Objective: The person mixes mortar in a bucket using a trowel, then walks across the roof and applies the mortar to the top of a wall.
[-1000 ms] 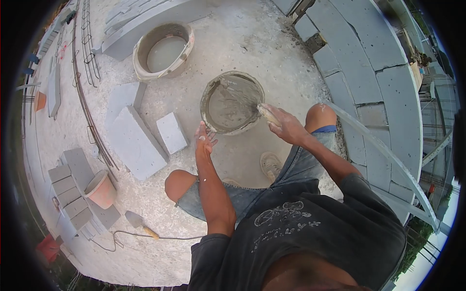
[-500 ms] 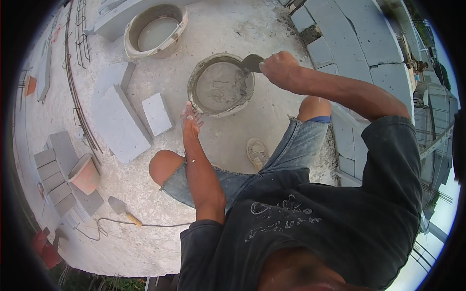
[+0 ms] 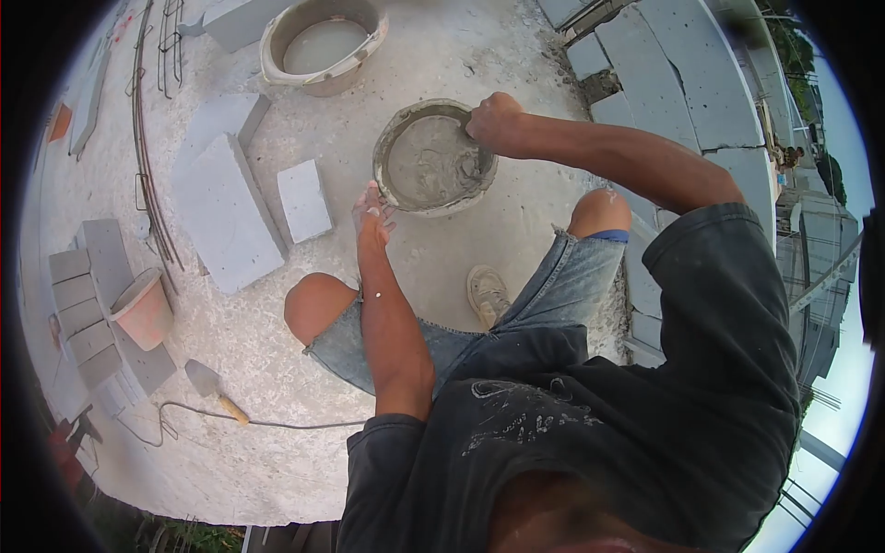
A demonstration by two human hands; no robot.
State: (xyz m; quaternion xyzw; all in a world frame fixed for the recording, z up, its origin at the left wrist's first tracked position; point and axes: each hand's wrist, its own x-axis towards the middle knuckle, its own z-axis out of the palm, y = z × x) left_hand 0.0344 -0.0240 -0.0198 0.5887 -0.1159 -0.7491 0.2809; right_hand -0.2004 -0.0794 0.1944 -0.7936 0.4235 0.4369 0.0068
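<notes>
A round basin (image 3: 444, 210) of wet grey mortar (image 3: 429, 161) stands on the concrete floor in front of me. My right hand (image 3: 496, 124) is closed at its upper right rim, gripping a trowel whose blade is mostly hidden by the hand and the mortar. Wet mortar is heaped and streaked along that side. At the lower left rim is my left hand (image 3: 372, 219), its fingers spread and a fingertip against the basin's outside. Left of this hand lies a small pale block (image 3: 304, 200).
A second basin (image 3: 323, 78) stands farther off. Large pale blocks (image 3: 230, 217) lie to the left. Near a bucket (image 3: 143, 311) are stacked blocks, a second trowel (image 3: 217, 392) and a cable (image 3: 295, 425). Steel bars (image 3: 145, 157) run along the left; a block wall (image 3: 668, 83) rises right.
My right hand has lowered the trowel from above the rim into the mortar, moving left and slightly down. My left hand stays by the basin's rim. The view has shifted slightly.
</notes>
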